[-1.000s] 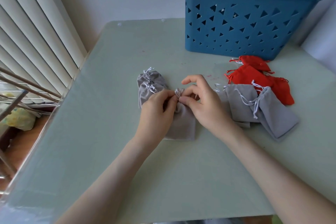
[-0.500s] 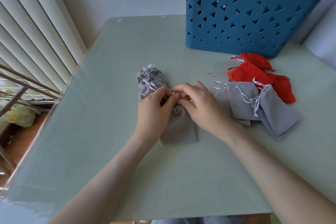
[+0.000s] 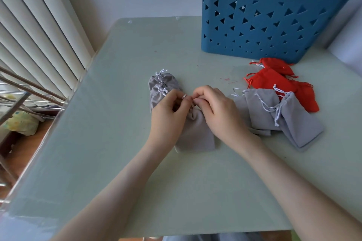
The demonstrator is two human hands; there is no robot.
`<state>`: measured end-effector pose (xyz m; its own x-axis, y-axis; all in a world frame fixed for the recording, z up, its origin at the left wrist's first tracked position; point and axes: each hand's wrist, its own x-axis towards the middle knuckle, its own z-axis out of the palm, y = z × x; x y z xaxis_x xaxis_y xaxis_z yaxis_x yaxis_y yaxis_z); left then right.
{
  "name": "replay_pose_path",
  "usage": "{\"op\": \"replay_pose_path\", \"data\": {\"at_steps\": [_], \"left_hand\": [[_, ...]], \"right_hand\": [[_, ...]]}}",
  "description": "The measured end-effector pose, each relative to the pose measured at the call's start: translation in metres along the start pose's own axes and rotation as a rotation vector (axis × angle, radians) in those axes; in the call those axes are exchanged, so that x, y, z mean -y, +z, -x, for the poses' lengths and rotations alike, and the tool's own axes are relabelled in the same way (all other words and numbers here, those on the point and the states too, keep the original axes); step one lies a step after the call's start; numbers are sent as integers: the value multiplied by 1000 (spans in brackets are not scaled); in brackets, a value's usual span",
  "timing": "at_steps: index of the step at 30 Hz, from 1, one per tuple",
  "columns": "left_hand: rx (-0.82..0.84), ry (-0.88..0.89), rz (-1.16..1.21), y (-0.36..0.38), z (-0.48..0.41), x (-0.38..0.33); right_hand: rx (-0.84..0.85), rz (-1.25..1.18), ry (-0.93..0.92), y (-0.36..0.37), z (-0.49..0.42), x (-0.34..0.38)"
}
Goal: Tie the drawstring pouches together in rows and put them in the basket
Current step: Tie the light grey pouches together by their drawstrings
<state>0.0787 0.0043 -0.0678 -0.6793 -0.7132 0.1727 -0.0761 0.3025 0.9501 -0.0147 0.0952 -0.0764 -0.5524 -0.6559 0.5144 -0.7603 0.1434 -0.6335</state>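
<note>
Works at the gathered mouth of a grey pouch (image 3: 195, 133) in the middle of the pale green table (image 3: 117, 162). Pinches its white drawstring (image 3: 193, 104) with the left hand (image 3: 168, 115) — thumb and forefinger curled tight — and with the right hand (image 3: 219, 111), fingertips likewise closed on the cord, meeting those of the left. Pouch body flat on the table, bottom end toward the near edge. Just left of the hands, two cinched grey pouches (image 3: 160, 88), one against the other; whether joined to the held one, cannot tell. To the right, a heap of loose grey pouches (image 3: 284, 115), its far edge over the red pouches (image 3: 274, 78). Beyond those, at the far right corner, the blue basket (image 3: 274, 25) — upright, triangular cut-outs in its wall. Along the left, white blinds (image 3: 39, 35).
</note>
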Motion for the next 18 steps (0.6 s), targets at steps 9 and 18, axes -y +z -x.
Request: {"op": "replay_pose_path", "data": {"at_steps": [9, 18], "left_hand": [[218, -189, 294, -9, -9, 4], [312, -220, 324, -13, -8, 1]], "right_hand": [[-123, 159, -241, 1, -1, -4], [-122, 93, -234, 3, -2, -3]]}}
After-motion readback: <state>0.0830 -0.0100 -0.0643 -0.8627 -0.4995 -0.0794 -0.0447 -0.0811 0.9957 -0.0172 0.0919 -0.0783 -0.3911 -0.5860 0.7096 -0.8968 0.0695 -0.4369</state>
